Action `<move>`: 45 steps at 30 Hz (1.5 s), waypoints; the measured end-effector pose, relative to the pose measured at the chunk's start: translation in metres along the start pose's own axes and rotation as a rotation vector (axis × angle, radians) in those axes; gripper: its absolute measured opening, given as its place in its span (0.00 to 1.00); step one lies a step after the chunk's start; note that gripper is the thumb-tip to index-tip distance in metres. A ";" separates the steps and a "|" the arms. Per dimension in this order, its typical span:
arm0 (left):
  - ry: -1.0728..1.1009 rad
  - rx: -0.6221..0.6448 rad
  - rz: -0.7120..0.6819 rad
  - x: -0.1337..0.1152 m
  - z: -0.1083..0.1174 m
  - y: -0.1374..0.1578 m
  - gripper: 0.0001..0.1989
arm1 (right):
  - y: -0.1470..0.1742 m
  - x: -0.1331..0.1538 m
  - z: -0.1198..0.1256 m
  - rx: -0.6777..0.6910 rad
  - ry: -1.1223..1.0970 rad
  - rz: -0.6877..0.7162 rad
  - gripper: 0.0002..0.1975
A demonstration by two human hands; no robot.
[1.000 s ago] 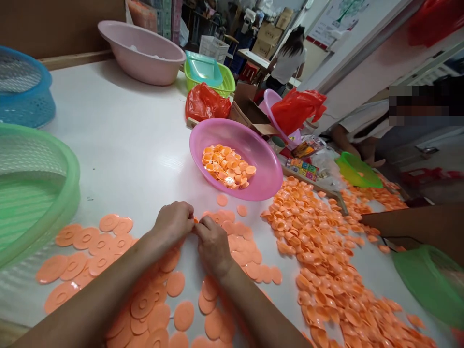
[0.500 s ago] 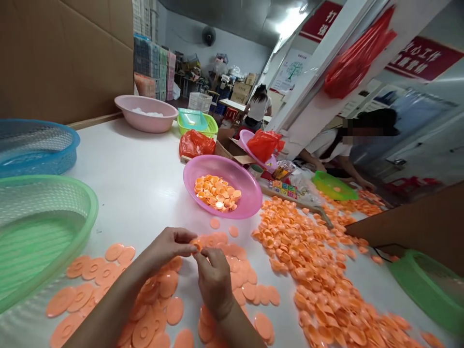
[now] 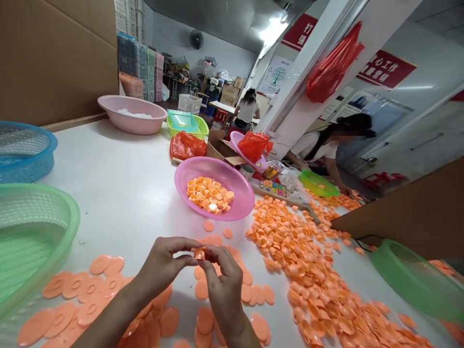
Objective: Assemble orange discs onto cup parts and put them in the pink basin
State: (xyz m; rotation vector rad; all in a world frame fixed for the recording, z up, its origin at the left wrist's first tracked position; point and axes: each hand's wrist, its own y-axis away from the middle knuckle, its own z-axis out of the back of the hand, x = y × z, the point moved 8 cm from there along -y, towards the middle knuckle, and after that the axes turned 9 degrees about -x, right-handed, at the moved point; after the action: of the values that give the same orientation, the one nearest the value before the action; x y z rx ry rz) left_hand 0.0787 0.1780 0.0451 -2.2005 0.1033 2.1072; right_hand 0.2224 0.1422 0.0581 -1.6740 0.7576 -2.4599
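Between the fingertips of both hands is a small orange plastic cup-shaped piece. My left hand pinches it from the left, thumb below and fingers above. From the right, my right hand grips the same piece with thumb and forefinger. Below and around my hands lie flat orange discs, some with a raised ring. To the right spreads a large heap of orange cup-shaped pieces. A pink bowl beyond my hands holds several orange pieces.
Green and blue baskets stand at left. A pale pink basin, a red plastic bag and a cardboard box sit at the back. Another green basket lies right. A co-worker leans over orange pieces.
Both hands have lifted the small piece slightly, and the right hand's fingers have come up over it. The view has turned slightly, shifting the surroundings left.
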 end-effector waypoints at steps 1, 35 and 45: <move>0.000 -0.012 -0.021 -0.003 0.002 0.000 0.10 | -0.001 0.004 -0.001 0.004 -0.003 0.010 0.10; -0.924 0.232 -0.034 0.085 0.014 -0.021 0.07 | -0.029 -0.152 0.206 -0.267 0.674 -0.445 0.09; -0.815 0.202 0.032 0.071 0.018 -0.020 0.05 | -0.014 -0.084 0.002 0.345 0.026 -0.507 0.07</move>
State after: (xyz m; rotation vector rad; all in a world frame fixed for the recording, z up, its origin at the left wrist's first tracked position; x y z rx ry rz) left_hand 0.0665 0.2012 -0.0265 -1.1129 0.2679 2.6747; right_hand 0.2613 0.1811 -0.0068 -1.8659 -0.1198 -2.7128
